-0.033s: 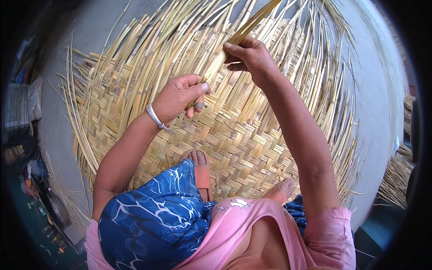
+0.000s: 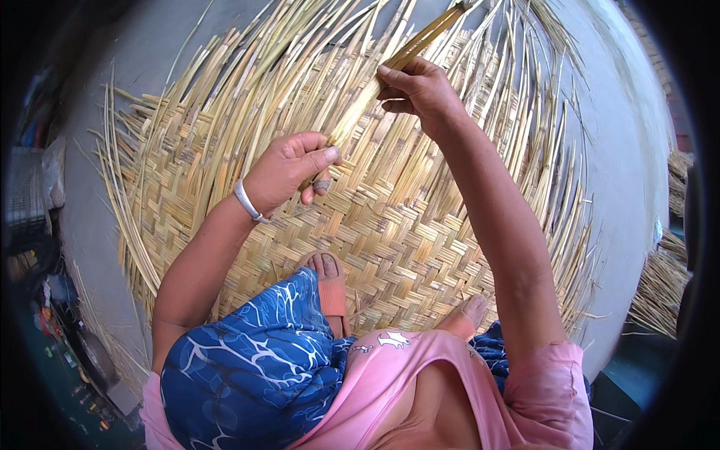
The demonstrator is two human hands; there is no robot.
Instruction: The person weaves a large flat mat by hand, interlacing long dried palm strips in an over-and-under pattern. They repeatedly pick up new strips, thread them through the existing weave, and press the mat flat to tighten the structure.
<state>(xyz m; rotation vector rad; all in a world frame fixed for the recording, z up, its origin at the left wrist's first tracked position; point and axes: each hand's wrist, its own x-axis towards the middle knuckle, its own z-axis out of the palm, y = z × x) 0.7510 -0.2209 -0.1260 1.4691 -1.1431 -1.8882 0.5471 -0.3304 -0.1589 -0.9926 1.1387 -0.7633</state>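
Observation:
A flattened strip of reed [image 2: 358,112] stretches between my two hands above a half-woven mat. Its lower end is pinched between thumb and fingers of my left hand [image 2: 294,166], which wears a silver bangle and a ring. My right hand [image 2: 421,91] grips the strip farther up, and its darker upper part runs on past that hand to the far edge. Below lies the woven mat [image 2: 405,225], pale yellow in a slanting weave, with loose reed ends fanning out on its far side and both flanks.
My sandalled feet [image 2: 330,289] stand on the mat's near part. Grey floor [image 2: 630,150] surrounds the mat. Bundles of dry stalks [image 2: 660,296] lie at the right, and assorted small objects [image 2: 67,330] crowd the left edge.
My left hand has shifted slightly left and down with its end of the strip. The right hand keeps its hold, nearly in place, and the strip's far tip has come into view.

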